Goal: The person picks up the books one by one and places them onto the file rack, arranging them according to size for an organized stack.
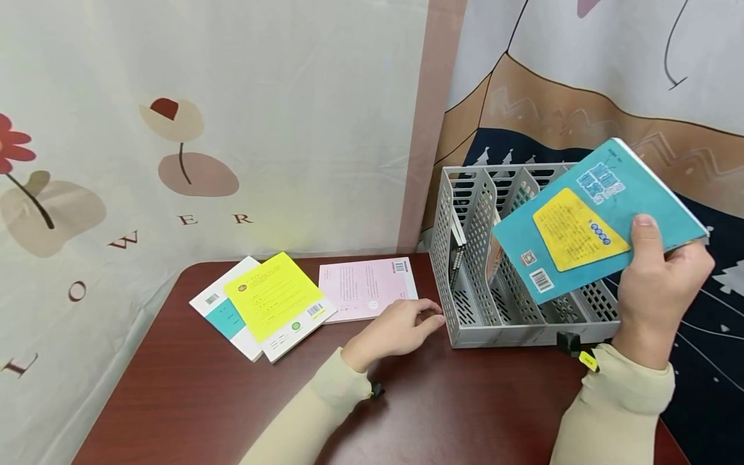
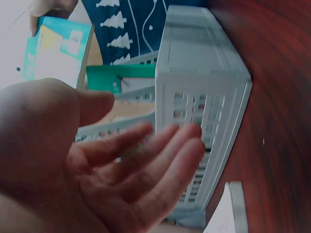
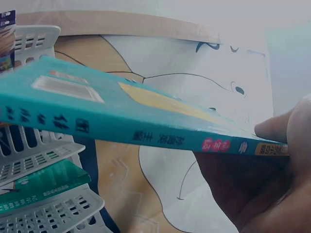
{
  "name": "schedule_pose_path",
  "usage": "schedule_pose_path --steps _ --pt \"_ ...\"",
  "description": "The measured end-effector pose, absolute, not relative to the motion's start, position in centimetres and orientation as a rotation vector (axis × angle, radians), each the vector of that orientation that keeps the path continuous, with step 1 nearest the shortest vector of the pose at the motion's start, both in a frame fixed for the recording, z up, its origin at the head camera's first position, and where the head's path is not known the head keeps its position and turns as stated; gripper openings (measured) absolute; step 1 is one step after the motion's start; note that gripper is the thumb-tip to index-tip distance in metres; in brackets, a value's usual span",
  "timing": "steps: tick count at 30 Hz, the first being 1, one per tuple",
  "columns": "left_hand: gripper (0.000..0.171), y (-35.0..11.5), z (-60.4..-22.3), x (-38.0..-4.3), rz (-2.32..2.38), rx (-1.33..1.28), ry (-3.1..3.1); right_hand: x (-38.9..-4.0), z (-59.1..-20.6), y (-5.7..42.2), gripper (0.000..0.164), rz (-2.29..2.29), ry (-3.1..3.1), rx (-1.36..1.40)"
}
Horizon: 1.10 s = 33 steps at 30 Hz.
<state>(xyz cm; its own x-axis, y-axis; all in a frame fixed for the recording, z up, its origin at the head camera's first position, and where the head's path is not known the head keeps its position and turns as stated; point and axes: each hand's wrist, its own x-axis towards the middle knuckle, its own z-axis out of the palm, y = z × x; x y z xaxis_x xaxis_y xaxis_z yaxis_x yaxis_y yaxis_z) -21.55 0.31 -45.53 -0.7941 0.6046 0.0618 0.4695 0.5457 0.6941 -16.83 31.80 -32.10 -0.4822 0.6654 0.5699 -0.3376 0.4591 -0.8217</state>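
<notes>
My right hand [image 1: 659, 284] grips a teal book [image 1: 581, 226] by one end, thumb on its cover and fingers beneath. The book is tilted over the grey file organizer [image 1: 523, 336], hiding part of its slots. In the right wrist view the spine of the teal book [image 3: 146, 136] faces the camera. My left hand [image 1: 398, 329] is just left of the organizer, holding nothing, its fingers loosely bent near the side wall. In the left wrist view the left hand's fingers [image 2: 165, 179] overlap that perforated wall.
A pink book [image 1: 366, 287], a yellow book [image 1: 276, 297] and a white book with a teal block [image 1: 223, 316] lie on the brown table [image 1: 442, 413]. A green book [image 3: 53, 184] stands in the organizer, as do other books. A printed curtain [image 1: 320, 129] hangs behind.
</notes>
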Motion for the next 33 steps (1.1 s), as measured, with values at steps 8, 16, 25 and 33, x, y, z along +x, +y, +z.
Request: schedule_pose_path --steps 8,16,25,33 --pt "0.054 2.7 -45.7 -21.1 1.011 0.806 2.644 -16.4 -31.5 30.9 0.031 1.19 -1.611 -0.279" --pt "0.07 3.9 -46.1 -21.3 0.938 0.771 2.64 -17.3 -32.0 30.5 0.032 1.143 -1.638 -0.183" --pt "0.081 4.5 -46.5 -21.3 0.95 0.741 2.61 -19.7 -34.2 29.5 0.036 0.97 -1.867 -0.143" --pt "0.085 4.7 -46.6 -21.6 0.957 0.723 2.605 -21.1 -35.3 28.8 0.047 0.942 -2.006 -0.119"
